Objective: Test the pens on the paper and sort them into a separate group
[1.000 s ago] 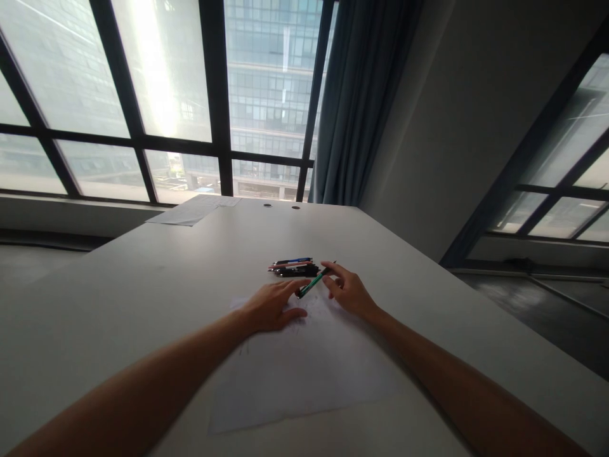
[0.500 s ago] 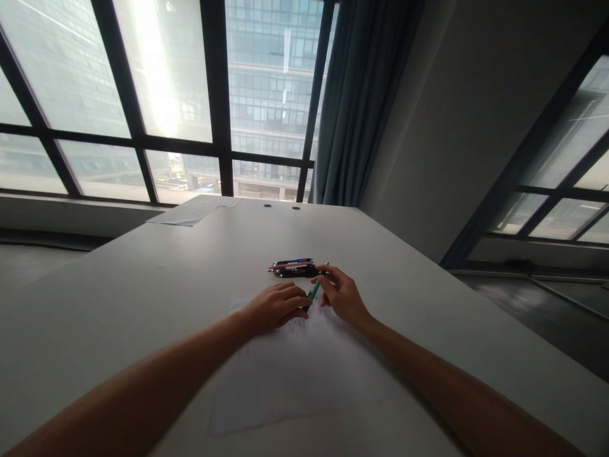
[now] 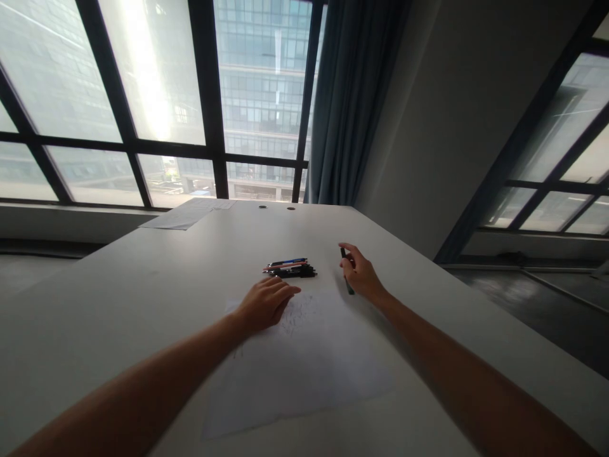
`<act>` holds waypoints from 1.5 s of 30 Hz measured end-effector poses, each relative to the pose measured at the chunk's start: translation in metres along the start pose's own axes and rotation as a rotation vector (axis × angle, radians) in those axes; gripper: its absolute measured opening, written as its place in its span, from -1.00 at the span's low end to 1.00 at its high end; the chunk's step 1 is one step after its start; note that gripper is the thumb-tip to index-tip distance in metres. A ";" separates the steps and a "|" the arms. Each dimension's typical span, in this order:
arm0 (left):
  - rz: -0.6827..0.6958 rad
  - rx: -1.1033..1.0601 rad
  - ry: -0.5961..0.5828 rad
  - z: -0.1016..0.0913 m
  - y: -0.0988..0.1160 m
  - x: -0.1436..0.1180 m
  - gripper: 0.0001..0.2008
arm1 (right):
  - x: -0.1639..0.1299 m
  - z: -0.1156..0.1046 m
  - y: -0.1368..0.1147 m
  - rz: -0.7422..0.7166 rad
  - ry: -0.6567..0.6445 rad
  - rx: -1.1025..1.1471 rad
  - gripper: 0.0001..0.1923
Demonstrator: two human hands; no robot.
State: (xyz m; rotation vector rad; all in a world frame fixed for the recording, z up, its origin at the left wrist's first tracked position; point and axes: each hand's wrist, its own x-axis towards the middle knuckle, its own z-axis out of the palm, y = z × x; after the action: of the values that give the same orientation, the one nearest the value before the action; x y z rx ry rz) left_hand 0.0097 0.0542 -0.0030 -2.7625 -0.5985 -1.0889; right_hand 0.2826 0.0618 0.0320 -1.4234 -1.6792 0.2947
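My right hand (image 3: 360, 271) is closed on a dark green pen (image 3: 351, 290), held upright-ish just right of the paper. One end of the pen shows above the fingers, the other below the palm. My left hand (image 3: 269, 303) rests at the upper left of a white paper sheet (image 3: 304, 381), fingers loosely stretched to the right, nothing visible in them. Small dark scribbles show on the sheet beside its fingertips. Just beyond the left hand lies a bunch of pens (image 3: 290, 269), mostly black, with a blue one and a reddish one among them.
Everything lies on a long white table (image 3: 143, 304). More papers (image 3: 183, 216) are at its far left edge, and two round holes sit near the far end. Beyond are windows and a blue curtain (image 3: 342, 114).
My hands have come apart. The right one has moved right with the green pen, off the paper and away from the bunch of pens; the left, which touched that pen, has shifted slightly left.
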 end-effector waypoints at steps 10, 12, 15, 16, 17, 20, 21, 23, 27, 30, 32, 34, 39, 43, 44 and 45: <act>-0.229 0.123 -0.201 -0.001 -0.001 0.001 -0.82 | 0.009 -0.032 0.086 0.159 -0.081 -0.762 -0.72; -0.229 0.124 -0.212 -0.001 -0.001 0.001 -0.81 | 0.009 -0.033 0.088 0.172 -0.086 -0.781 -0.73; -0.232 0.128 -0.225 -0.001 0.000 0.000 -0.80 | 0.007 -0.033 0.084 0.209 -0.076 -0.802 -0.69; -0.235 0.128 -0.229 -0.001 0.000 0.001 -0.80 | 0.007 -0.033 0.081 0.215 -0.062 -0.808 -0.67; -0.239 0.129 -0.233 -0.001 0.000 0.001 -0.80 | 0.006 -0.031 0.076 0.208 -0.043 -0.810 -0.65; -0.248 0.133 -0.251 -0.002 0.000 0.001 -0.79 | 0.004 -0.018 0.053 0.086 0.001 -0.773 -0.68; -0.248 0.133 -0.256 -0.002 0.000 0.001 -0.79 | 0.004 -0.011 0.043 0.021 -0.010 -0.746 -0.70; -0.245 0.131 -0.260 -0.002 0.000 0.001 -0.79 | 0.005 0.007 0.023 -0.121 -0.092 -0.680 -0.72; -0.257 0.129 -0.250 -0.002 0.000 0.002 -0.80 | 0.014 0.044 -0.009 -0.217 -0.233 -0.586 -0.72; -0.261 0.125 -0.248 -0.002 0.000 0.002 -0.80 | 0.022 0.057 -0.018 -0.171 -0.284 -0.589 -0.72; -0.258 0.121 -0.245 -0.002 0.000 0.002 -0.80 | 0.025 0.058 -0.019 -0.144 -0.291 -0.611 -0.71; -0.258 0.118 -0.245 -0.001 0.000 0.002 -0.80 | 0.026 0.055 -0.019 -0.145 -0.274 -0.636 -0.73; -0.272 0.107 -0.257 -0.003 0.001 0.002 -0.80 | 0.026 0.049 -0.016 -0.113 -0.314 -0.696 -0.90; -0.278 0.106 -0.262 -0.004 0.002 0.003 -0.80 | 0.025 0.048 -0.010 -0.095 -0.366 -0.645 -0.91; -0.277 0.106 -0.263 -0.004 0.002 0.003 -0.79 | 0.025 0.047 -0.008 -0.103 -0.378 -0.630 -0.91; -0.276 0.108 -0.263 -0.004 0.002 0.003 -0.79 | 0.023 0.046 -0.006 -0.116 -0.390 -0.615 -0.91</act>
State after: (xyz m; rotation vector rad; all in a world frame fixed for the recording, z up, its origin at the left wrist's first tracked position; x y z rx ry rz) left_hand 0.0099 0.0524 0.0019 -2.8058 -1.0641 -0.7096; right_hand 0.2455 0.0966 0.0204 -1.7773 -2.2945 -0.0255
